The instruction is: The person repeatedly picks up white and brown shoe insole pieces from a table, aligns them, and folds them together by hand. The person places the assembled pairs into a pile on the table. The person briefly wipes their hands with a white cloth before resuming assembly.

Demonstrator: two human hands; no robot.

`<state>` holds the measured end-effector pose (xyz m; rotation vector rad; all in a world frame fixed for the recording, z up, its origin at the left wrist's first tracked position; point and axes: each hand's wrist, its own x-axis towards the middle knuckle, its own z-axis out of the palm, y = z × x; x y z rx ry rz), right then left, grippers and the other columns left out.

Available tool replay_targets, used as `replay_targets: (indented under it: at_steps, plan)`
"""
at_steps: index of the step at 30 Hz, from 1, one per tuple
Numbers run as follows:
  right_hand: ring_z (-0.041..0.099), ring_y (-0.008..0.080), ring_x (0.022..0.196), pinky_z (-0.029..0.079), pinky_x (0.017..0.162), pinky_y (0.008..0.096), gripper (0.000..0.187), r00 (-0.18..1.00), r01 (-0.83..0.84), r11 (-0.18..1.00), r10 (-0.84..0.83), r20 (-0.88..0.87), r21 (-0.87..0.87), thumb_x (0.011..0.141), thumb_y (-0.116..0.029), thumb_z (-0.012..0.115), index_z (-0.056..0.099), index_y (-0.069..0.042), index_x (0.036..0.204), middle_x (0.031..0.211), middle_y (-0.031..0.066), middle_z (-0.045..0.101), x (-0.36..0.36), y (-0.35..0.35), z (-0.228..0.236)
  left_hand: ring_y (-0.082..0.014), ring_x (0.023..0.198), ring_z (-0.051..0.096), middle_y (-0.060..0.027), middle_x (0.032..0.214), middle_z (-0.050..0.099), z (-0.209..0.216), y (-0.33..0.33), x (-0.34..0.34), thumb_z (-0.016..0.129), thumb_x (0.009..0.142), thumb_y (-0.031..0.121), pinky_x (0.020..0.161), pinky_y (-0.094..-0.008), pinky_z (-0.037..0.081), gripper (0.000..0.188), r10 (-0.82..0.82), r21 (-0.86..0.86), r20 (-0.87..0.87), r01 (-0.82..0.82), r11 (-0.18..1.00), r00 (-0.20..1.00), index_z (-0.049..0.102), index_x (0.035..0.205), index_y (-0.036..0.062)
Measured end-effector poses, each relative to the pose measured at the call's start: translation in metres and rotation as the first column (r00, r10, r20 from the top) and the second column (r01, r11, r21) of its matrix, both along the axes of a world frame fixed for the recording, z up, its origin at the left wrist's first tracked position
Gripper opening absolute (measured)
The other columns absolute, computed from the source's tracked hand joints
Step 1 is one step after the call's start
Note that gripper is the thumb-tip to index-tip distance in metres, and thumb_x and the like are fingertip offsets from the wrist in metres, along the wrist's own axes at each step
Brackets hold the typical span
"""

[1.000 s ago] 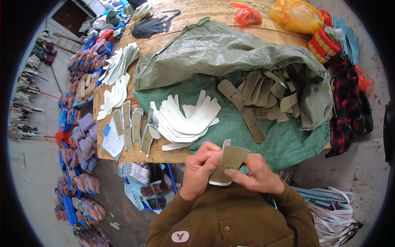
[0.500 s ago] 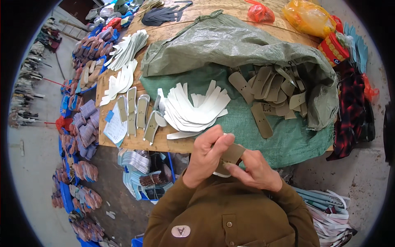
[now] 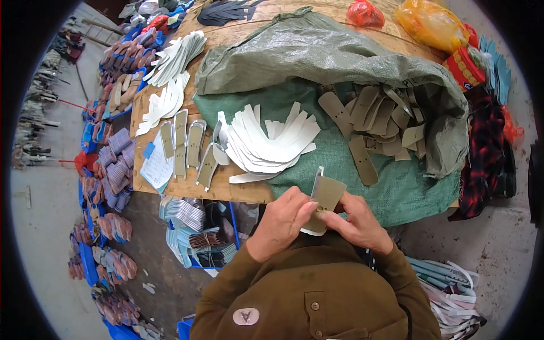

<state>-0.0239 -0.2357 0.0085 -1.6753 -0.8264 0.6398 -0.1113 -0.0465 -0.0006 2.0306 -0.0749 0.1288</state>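
My left hand (image 3: 283, 221) and my right hand (image 3: 357, 221) together pinch an olive-green shoe piece (image 3: 327, 195) backed by a white curved piece, held upright just in front of the wooden table (image 3: 226, 190). A fan of white curved pieces (image 3: 269, 144) lies on the table just beyond my hands. Further right, a pile of olive-green strips (image 3: 379, 122) spills from an open green woven sack (image 3: 317, 56). A row of assembled olive and white pieces (image 3: 190, 147) lies to the left of the white fan.
More white pieces (image 3: 170, 79) are stacked at the table's left. A paper note (image 3: 156, 167) lies at the near left corner. Blue crates with bundled pieces (image 3: 198, 235) stand on the floor below. Orange and red bags (image 3: 430, 22) sit far right, a plaid cloth (image 3: 487, 153) beside them.
My hands have stayed at the table's near edge with the same piece; the fingers have shifted along it and the piece now stands a little more upright.
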Motion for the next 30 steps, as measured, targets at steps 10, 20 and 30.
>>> replay_targets:
  at_steps: [10, 20, 30]
  plan:
    - [0.060, 0.0358, 0.094, 0.051, 0.078, 0.0398, 0.043, 0.899, -0.089, 0.983, 0.009, 0.438, 0.162, 0.076, 0.001, 0.069, 0.055, -0.001, 0.117, 0.106, 0.0176, 0.060, 0.007, 0.013, -0.003, -0.0308, 0.089, 0.066, -0.0159, 0.116, 0.063, 0.015, 0.002, 0.011, 0.073, 0.082, 0.014, 0.073, -0.0350, 0.055, 0.048, -0.045, 0.011, 0.137, 0.044, 0.999, 0.989, 0.059, 0.127, 0.0082]
    - [0.051, 0.0272, 0.124, 0.040, 0.105, 0.0402, 0.078, 0.947, -0.134, 0.945, 0.211, -0.243, 0.297, 0.074, -0.008, 0.080, 0.041, -0.009, 0.141, 0.156, 0.0148, 0.016, 0.017, -0.025, -0.008, -0.0285, 0.095, 0.070, -0.0277, 0.138, 0.050, -0.001, -0.002, 0.003, 0.070, 0.080, 0.002, 0.074, -0.0317, 0.059, 0.047, -0.093, 0.212, 0.438, -0.002, 0.977, 0.894, 0.062, 0.125, 0.0102]
    - [0.062, 0.0140, 0.100, 0.048, 0.091, 0.0289, 0.026, 0.789, 0.185, 0.940, 0.031, -0.613, 0.286, 0.099, -0.012, 0.054, 0.062, 0.004, 0.119, 0.110, 0.0087, 0.068, -0.007, 0.022, -0.011, -0.0460, 0.111, 0.061, -0.0362, 0.141, 0.038, -0.021, 0.002, -0.008, 0.068, 0.080, -0.009, 0.080, -0.0434, 0.060, 0.031, 0.093, -0.131, 0.515, -0.029, 0.991, 0.852, 0.055, 0.108, -0.0040]
